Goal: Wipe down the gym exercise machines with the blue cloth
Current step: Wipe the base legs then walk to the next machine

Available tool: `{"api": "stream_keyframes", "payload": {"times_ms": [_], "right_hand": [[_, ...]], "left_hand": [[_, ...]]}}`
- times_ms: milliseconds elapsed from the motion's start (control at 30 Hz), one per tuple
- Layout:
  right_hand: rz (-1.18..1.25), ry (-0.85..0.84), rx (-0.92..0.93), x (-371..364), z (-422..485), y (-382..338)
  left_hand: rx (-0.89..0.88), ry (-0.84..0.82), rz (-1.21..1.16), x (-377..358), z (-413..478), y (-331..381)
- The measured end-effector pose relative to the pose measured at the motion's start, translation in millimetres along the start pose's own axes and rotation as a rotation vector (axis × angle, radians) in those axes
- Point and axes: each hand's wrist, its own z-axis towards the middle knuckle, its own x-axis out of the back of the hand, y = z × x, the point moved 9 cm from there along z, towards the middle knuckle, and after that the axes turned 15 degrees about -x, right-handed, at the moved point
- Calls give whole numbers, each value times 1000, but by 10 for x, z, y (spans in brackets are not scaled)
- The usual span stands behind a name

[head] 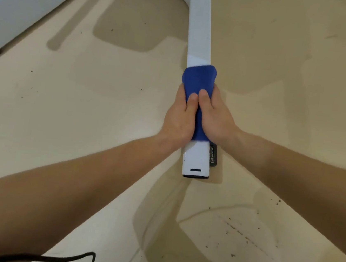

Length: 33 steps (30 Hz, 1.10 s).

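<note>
Flooring, beige, is filling the frame. A white machine bar is running from top centre to the middle. The blue cloth is wrapping round it at centre, probably so all sides are getting rubbed together. The left hand and right hand are gripping the cloth from opposite sides, thumbs pressing on top.

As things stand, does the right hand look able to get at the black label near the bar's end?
Likely yes: the black label sits on the white bar right by the right hand, nothing between.
</note>
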Motion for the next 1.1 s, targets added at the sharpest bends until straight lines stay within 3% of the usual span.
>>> {"api": "stream_keyframes", "payload": {"times_ms": [200,400,533,900,1100], "right_hand": [[74,-97,80,-141,-774,414],[89,-67,51,-70,-291,225],[179,-61,9,-22,127,64],[284,-110,-52,-202,-724,657],[265,-127,-80,-232,-856,705]], "left_hand": [[-75,-14,-128,-109,-919,83],[62,-21,-146,-76,-398,-47],[137,59,-210,-19,33,-15],[159,18,-247,-138,-1002,-39],[210,50,-227,-167,-1113,-83]]}}
